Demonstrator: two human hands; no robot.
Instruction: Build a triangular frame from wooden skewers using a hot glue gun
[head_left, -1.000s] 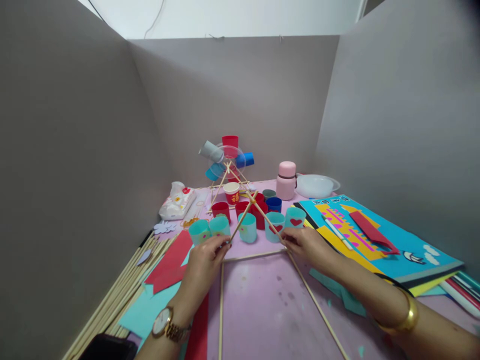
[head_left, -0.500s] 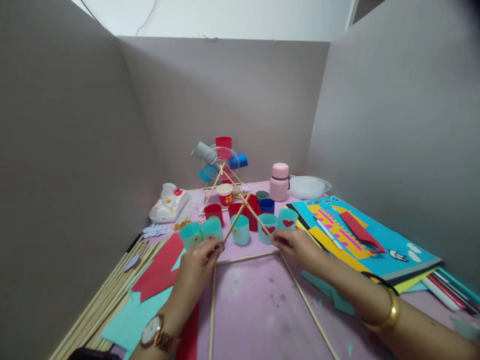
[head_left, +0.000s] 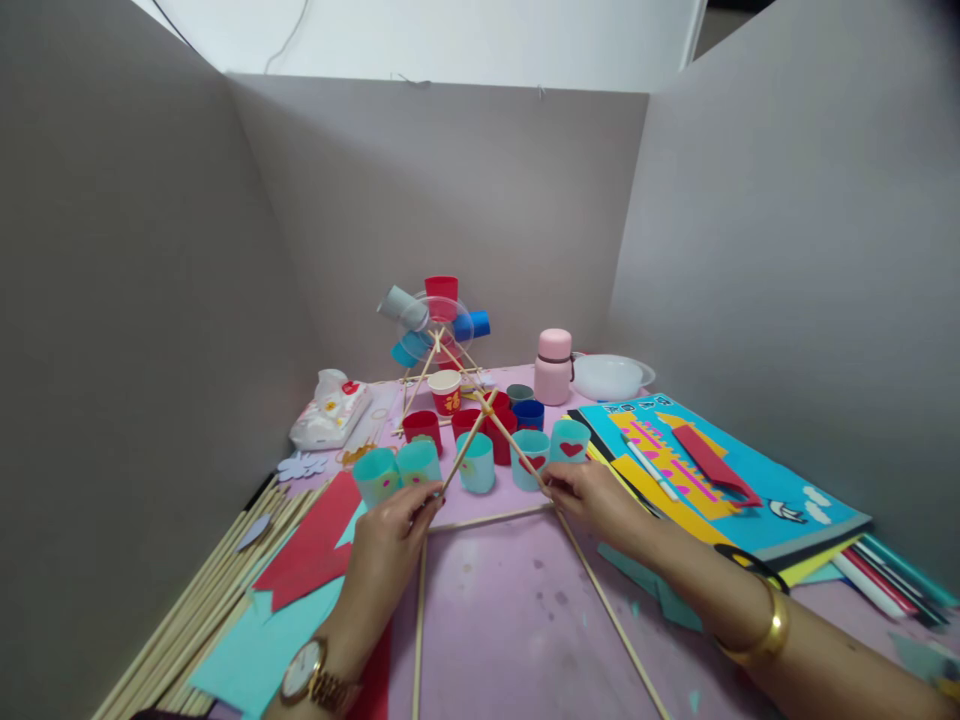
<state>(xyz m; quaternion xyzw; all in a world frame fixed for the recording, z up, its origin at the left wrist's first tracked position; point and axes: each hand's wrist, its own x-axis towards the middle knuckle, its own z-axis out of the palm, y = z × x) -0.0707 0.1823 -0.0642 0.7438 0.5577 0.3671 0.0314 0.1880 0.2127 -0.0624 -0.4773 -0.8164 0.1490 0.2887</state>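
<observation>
A frame of thin wooden sticks (head_left: 491,517) stands on the pink table, with two sticks crossing at a peak. My left hand (head_left: 397,525) pinches the left slanting stick (head_left: 462,459) low down. On the other side, my right hand (head_left: 589,497) has its fingers closed on the right slanting stick (head_left: 521,456) near the corner. One stick runs between the two corners, and two more stretch from them toward me. Just behind the frame are turquoise paper cups (head_left: 476,464), some with red hearts or small flowers. Red cups (head_left: 422,429) and a blue cup (head_left: 529,413) stand farther back.
A Ferris-wheel model (head_left: 442,325) with coloured cups stands at the back. Nearby are a pink flask (head_left: 553,368), a white plate (head_left: 611,377) and a tissue pack (head_left: 331,412). Loose sticks (head_left: 195,605) and red paper (head_left: 311,550) lie left; a blue picture folder (head_left: 795,480) lies right.
The whole view has shifted slightly, so things appear a little farther left. Both hands keep their hold on the slanting sticks, and the frame looks the same.
</observation>
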